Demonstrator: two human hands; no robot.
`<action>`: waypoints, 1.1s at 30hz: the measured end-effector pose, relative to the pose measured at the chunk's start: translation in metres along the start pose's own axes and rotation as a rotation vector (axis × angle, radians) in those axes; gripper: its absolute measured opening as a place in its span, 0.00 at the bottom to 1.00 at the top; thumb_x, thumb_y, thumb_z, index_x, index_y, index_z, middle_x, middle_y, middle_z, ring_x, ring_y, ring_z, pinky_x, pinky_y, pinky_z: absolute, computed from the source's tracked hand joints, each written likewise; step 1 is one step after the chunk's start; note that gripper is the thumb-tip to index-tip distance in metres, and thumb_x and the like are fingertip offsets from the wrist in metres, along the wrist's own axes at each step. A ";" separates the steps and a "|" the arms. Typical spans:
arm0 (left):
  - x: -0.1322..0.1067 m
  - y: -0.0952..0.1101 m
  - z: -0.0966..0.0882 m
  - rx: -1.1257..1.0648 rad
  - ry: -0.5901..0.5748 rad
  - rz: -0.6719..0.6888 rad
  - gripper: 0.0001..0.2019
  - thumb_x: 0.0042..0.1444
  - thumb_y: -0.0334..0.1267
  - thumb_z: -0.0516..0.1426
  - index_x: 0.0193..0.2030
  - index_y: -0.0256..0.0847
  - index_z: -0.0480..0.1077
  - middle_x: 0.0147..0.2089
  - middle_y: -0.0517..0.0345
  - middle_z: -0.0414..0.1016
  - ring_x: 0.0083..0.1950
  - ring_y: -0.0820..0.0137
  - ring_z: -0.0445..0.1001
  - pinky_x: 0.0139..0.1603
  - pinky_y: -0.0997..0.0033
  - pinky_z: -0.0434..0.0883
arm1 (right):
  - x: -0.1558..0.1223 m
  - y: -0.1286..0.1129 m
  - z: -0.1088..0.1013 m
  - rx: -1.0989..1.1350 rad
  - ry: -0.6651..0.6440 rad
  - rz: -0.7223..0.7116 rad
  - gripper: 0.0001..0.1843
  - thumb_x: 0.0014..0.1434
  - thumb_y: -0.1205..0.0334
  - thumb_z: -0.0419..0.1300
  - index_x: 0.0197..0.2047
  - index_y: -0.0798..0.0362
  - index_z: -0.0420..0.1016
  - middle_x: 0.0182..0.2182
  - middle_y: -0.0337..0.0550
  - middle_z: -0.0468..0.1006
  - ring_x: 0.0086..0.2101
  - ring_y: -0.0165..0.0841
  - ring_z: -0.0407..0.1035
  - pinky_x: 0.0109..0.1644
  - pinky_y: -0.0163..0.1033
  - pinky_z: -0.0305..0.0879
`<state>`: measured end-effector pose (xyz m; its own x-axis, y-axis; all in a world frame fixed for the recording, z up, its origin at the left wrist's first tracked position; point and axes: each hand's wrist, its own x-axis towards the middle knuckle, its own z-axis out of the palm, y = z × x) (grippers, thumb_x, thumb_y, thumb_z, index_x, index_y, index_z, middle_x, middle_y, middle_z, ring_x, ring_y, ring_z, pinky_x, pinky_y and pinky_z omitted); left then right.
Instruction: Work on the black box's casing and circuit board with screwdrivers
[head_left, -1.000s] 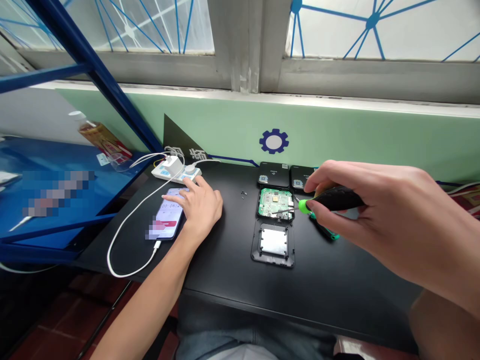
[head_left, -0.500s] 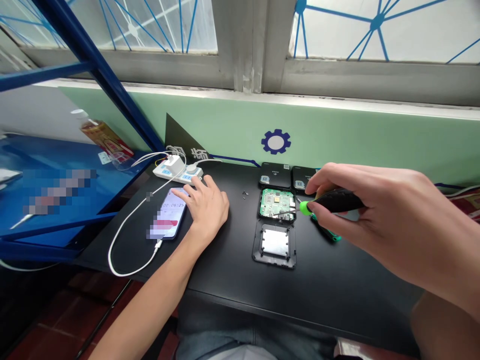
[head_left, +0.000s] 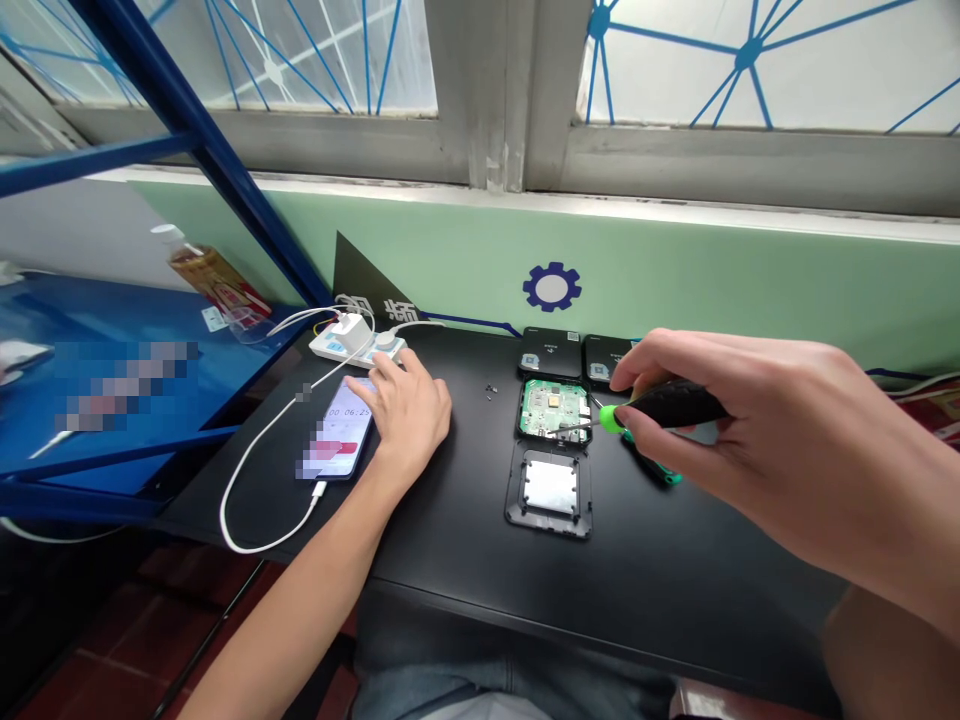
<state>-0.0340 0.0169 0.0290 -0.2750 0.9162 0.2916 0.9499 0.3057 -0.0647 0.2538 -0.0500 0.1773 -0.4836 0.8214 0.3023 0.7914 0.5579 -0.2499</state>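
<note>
With square board [head_left: 551,405] between left hand [head_left: 411,412] and right hand [head_left: 795,430], grasping screwdriver [head_left: 679,403] in right, holding left loosely spread by glossy phone [head_left: 349,420].

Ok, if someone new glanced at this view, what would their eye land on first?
Probably the right hand, large in the right foreground, gripping a black-handled screwdriver whose thin shaft reaches leftward over the green circuit board. Next, the lit phone on the left of the black table, with the left hand at its upper right. Behind, the dark blue gear stands out on the pale green wall.
</note>
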 end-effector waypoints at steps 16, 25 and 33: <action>-0.018 0.020 -0.002 -0.326 0.045 0.360 0.09 0.76 0.39 0.52 0.48 0.42 0.72 0.41 0.52 0.81 0.37 0.57 0.81 0.34 0.62 0.62 | 0.007 0.011 -0.005 0.057 0.078 0.014 0.02 0.69 0.56 0.66 0.42 0.42 0.78 0.34 0.33 0.82 0.26 0.32 0.68 0.32 0.42 0.62; -0.021 0.017 0.007 -0.547 0.095 0.571 0.21 0.79 0.40 0.47 0.31 0.44 0.65 0.29 0.57 0.75 0.28 0.66 0.71 0.32 0.63 0.54 | -0.030 0.047 -0.003 0.391 0.272 0.361 0.17 0.67 0.41 0.70 0.41 0.46 0.81 0.36 0.41 0.85 0.32 0.38 0.76 0.36 0.42 0.70; -0.026 0.011 -0.001 -1.022 0.101 0.560 0.09 0.75 0.42 0.55 0.42 0.43 0.71 0.32 0.63 0.73 0.28 0.72 0.68 0.35 0.70 0.68 | -0.144 0.087 0.100 0.538 0.538 0.863 0.27 0.60 0.34 0.71 0.47 0.49 0.81 0.38 0.48 0.87 0.36 0.45 0.81 0.44 0.50 0.77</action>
<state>-0.0158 -0.0042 0.0215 0.1898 0.8180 0.5430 0.6242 -0.5275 0.5763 0.3553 -0.1076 0.0203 0.4664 0.8698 0.1608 0.4566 -0.0811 -0.8860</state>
